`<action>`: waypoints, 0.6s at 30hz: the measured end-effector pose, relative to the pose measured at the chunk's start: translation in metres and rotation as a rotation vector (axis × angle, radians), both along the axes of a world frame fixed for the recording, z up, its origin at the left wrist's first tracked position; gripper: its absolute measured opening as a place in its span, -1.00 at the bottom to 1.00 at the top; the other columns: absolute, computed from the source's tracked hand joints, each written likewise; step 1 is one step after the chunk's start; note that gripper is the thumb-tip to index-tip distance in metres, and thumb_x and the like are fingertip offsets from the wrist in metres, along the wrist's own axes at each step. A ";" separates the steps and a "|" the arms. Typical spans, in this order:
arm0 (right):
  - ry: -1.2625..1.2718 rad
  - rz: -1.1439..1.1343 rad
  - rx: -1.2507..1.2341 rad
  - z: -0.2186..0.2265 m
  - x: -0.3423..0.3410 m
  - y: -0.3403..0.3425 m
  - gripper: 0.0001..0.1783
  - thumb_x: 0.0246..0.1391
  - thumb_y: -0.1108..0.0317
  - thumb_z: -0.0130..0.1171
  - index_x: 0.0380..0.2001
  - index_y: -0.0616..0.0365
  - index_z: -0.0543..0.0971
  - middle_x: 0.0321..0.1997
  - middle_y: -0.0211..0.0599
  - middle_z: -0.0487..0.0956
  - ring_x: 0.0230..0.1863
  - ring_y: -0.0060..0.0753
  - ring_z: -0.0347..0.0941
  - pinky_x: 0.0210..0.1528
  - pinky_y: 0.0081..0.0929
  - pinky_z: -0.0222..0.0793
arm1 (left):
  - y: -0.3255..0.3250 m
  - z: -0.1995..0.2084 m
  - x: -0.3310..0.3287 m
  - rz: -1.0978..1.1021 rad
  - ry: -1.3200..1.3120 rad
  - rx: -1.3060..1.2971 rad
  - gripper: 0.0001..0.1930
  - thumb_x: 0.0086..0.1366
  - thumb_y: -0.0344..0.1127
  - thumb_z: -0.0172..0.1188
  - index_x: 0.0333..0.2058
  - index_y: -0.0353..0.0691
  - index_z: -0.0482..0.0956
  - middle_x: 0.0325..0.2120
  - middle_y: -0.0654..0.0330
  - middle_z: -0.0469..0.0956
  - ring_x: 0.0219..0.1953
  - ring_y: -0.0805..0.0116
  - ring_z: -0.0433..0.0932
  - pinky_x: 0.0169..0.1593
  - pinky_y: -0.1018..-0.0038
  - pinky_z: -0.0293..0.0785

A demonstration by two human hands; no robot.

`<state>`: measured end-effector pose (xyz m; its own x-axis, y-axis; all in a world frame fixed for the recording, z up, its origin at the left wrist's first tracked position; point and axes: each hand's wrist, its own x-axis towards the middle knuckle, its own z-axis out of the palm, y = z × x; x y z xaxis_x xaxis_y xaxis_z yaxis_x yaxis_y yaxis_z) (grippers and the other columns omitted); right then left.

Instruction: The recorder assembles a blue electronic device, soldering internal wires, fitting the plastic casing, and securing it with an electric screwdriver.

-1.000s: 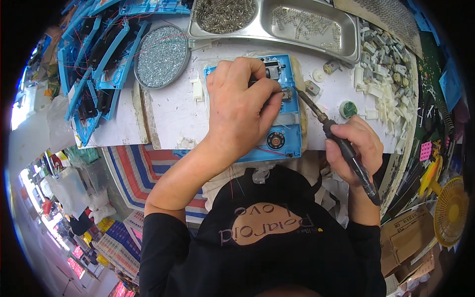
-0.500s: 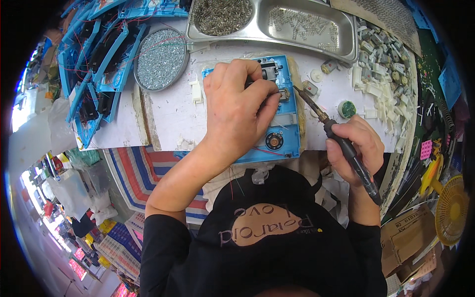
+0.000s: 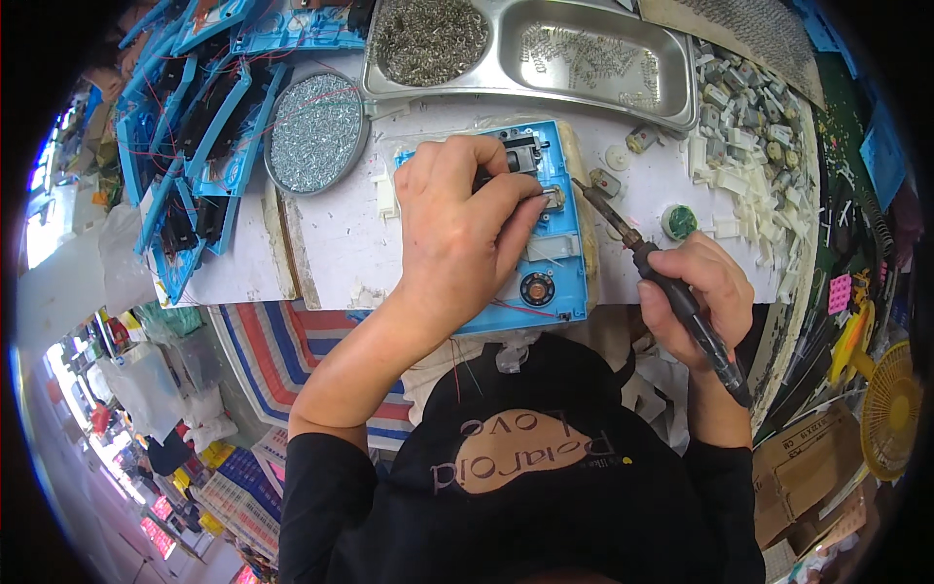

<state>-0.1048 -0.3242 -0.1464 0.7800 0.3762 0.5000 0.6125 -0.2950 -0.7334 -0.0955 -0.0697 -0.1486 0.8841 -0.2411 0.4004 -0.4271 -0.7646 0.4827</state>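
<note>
A blue plastic casing [image 3: 572, 277] lies on the table in front of me, its inner side up, with a round black speaker [image 3: 537, 289] and a small metal part [image 3: 554, 198] inside. My left hand [image 3: 449, 224] rests over the casing's left half, closed, thumb and fingers pinched together beside that metal part. What they hold is hidden. My right hand [image 3: 718, 287] grips a soldering iron [image 3: 681, 300] by its black handle. The iron's tip points up and left, by the casing's right edge. Thin wires run at the casing's lower side.
A steel tray [image 3: 593, 107] of springs stands at the back, with a round dish [image 3: 317, 136] of small screws left of it. Blue casings [image 3: 209, 127] with red wires pile up far left. Small motors and white plastic parts [image 3: 744, 185] heap at right, near a green-filled tub [image 3: 678, 221].
The whole view has shifted slightly, so the table things sit a little lower. Both hands keep nearly the same pose, and the soldering iron stays beside the casing.
</note>
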 end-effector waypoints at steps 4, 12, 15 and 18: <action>0.006 0.002 0.003 0.000 0.000 0.001 -0.64 -0.06 0.50 0.43 -0.14 0.23 0.60 -0.53 -0.25 0.56 -0.62 -0.29 0.37 -0.55 -0.43 0.25 | 0.001 0.002 0.000 -0.009 0.007 0.012 -0.82 0.02 -0.41 0.45 -0.33 -0.14 0.72 -0.31 0.20 0.44 -0.22 0.20 0.41 -0.08 0.30 0.25; 0.006 -0.010 0.000 -0.001 -0.001 0.001 -0.66 -0.06 0.50 0.42 -0.16 0.24 0.60 -0.53 -0.25 0.56 -0.62 -0.28 0.37 -0.55 -0.42 0.26 | -0.001 0.004 -0.001 0.001 0.021 0.011 -0.83 0.04 -0.42 0.42 -0.34 -0.15 0.71 -0.30 0.19 0.45 -0.21 0.19 0.42 -0.07 0.29 0.24; 0.002 -0.017 0.001 -0.002 -0.002 0.000 -0.66 -0.06 0.50 0.42 -0.16 0.24 0.60 -0.53 -0.25 0.56 -0.63 -0.28 0.37 -0.55 -0.42 0.27 | -0.002 0.003 0.000 0.005 0.024 -0.009 -0.84 0.04 -0.44 0.40 -0.34 -0.16 0.69 -0.30 0.19 0.45 -0.21 0.19 0.42 -0.06 0.30 0.23; 0.002 -0.025 0.008 -0.002 -0.003 -0.001 -0.66 -0.06 0.50 0.42 -0.16 0.24 0.60 -0.53 -0.24 0.57 -0.63 -0.28 0.38 -0.55 -0.43 0.27 | -0.002 0.000 0.000 0.031 0.026 -0.054 -0.87 0.04 -0.36 0.38 -0.38 -0.11 0.66 -0.28 0.23 0.45 -0.20 0.19 0.41 -0.06 0.23 0.19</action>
